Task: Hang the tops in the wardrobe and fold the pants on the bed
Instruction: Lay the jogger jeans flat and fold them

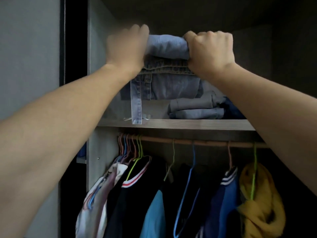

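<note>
I hold a stack of folded jeans (167,66) up at the wardrobe's upper shelf (180,124). My left hand (127,48) grips the stack's left side and my right hand (210,50) grips its right side. The stack hangs above the shelf board, and a denim strap (136,103) dangles from it down to the shelf edge. Below the shelf, tops hang on coloured hangers from the rail (185,141): a black top with red-and-white collar (137,194), a blue top (226,203) and a yellow garment (257,203).
Other folded jeans (197,108) lie on the shelf to the right of the held stack. The wardrobe's side panel (97,48) stands close on the left. An empty blue hanger (187,194) and a green one hang mid-rail.
</note>
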The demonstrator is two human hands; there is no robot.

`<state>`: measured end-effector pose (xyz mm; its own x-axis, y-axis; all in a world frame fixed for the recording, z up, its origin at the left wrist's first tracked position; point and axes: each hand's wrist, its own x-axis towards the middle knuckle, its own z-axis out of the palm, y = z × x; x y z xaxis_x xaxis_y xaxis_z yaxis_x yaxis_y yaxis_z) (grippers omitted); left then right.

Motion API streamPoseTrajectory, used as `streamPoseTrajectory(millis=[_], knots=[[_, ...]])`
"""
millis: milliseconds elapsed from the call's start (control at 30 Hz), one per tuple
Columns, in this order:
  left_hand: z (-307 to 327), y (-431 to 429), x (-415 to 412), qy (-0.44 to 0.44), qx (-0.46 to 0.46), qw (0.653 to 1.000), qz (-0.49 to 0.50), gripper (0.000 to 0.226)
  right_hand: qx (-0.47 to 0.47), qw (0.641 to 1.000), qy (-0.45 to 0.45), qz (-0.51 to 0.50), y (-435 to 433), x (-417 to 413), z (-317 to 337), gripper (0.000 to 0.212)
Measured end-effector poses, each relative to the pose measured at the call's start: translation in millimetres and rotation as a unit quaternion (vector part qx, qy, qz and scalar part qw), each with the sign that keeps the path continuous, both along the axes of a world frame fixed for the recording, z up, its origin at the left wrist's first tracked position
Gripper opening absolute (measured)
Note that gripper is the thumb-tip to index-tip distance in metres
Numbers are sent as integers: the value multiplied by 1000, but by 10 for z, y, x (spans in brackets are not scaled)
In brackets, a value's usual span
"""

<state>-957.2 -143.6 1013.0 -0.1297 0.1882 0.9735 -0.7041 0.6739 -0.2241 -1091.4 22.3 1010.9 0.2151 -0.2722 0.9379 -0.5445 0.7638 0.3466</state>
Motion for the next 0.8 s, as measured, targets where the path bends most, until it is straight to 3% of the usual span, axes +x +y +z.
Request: streamPoseTrajectory(millis=[300,467,533,567,600,633,700,733,800], knots=[[256,-1689,-815,-8,40,998,-45,51,33,999,-20,-30,-1582,-597,354,28],[455,-2157,-1250,41,44,996,-61,45,-20,999,-8,-23,-2118,-989,541,37],[358,-2323,-1377,-1,63,996,-55,48,17,997,-70,-29,-2273,-1116,464,44],[282,-2392,-1422,-62,87,993,-47,51,71,988,-129,-39,-2315,-1170,408,47],[189,-2457,-1469,-156,129,979,-38,57,147,965,-212,-54,-2341,-1227,328,50],[97,-2495,-1499,-273,189,943,-25,64,233,920,-309,-69,-2351,-1264,243,54],[-76,-2507,-1525,-461,323,826,16,75,363,824,-425,-96,-2332,-1307,87,70],[-129,-2504,-1534,-497,354,792,31,76,386,811,-427,-101,-2319,-1319,39,74],[-180,-2482,-1534,-494,345,796,55,68,384,828,-397,-96,-2304,-1315,-4,74]])
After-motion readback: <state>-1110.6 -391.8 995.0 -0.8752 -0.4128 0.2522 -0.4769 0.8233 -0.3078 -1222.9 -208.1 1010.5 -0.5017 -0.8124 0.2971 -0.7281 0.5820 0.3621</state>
